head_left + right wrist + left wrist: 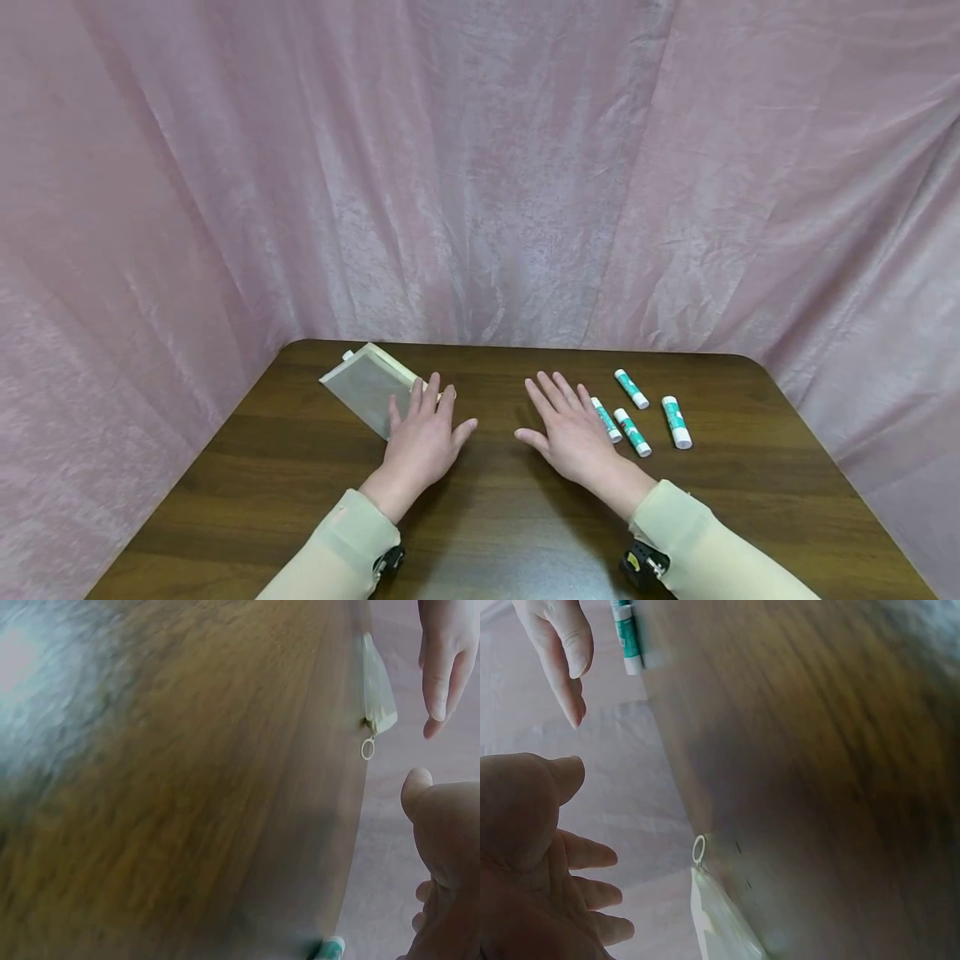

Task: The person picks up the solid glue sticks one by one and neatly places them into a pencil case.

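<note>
Both hands hover over the brown table, palms down with fingers spread, holding nothing. The left hand (422, 439) is nearest a pale zippered mesh pouch (365, 389), overlapping its right edge in the head view. A small ring pull (699, 850) on the pouch's zipper shows in the left wrist view. My right hand (573, 433) is beside several white-and-teal glue sticks, partly covering the closest glue stick (606, 421). Just right of it lies a second glue stick (633, 432). Farther back is another glue stick (632, 389), and a thicker glue stick (677, 422) lies rightmost.
The wooden table (495, 533) has rounded far corners. Pink velvet curtain (480, 167) hangs behind it and along both sides. Dark wrist devices are strapped under the left sleeve (330, 542) and the right sleeve (712, 542).
</note>
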`<state>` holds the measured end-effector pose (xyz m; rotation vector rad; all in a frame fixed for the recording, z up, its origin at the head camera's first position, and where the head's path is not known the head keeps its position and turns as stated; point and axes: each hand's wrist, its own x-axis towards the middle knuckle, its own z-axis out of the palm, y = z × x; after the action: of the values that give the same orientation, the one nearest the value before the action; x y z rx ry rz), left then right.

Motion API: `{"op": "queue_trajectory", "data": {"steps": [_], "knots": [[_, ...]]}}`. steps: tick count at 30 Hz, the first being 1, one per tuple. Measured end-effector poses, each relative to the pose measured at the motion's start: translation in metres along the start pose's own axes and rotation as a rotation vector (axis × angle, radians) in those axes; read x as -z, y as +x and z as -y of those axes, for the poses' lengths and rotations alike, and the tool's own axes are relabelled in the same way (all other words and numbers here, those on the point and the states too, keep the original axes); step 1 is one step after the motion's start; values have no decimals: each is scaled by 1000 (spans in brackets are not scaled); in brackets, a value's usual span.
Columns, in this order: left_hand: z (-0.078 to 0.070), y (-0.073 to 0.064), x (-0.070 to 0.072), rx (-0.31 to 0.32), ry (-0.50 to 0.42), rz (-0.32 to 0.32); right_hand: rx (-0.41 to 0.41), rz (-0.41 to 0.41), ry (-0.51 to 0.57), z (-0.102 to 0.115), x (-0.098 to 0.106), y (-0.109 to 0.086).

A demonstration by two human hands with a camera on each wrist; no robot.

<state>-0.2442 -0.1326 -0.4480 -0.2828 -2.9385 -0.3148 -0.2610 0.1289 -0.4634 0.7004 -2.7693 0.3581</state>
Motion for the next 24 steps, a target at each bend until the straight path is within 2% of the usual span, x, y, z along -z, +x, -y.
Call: {"op": "queue_trajectory", "data": {"steps": [5, 12, 16, 24], "knots": [[4, 0, -1, 8, 9, -3, -7, 49, 0, 7, 1, 3], [10, -1, -2, 26, 19, 12, 21, 23, 20, 9, -9, 6], [13, -1, -2, 37, 11, 19, 24, 31, 50, 10, -15, 7], [20, -2, -2, 60, 15, 11, 31, 61, 25, 12, -22, 10]]}}
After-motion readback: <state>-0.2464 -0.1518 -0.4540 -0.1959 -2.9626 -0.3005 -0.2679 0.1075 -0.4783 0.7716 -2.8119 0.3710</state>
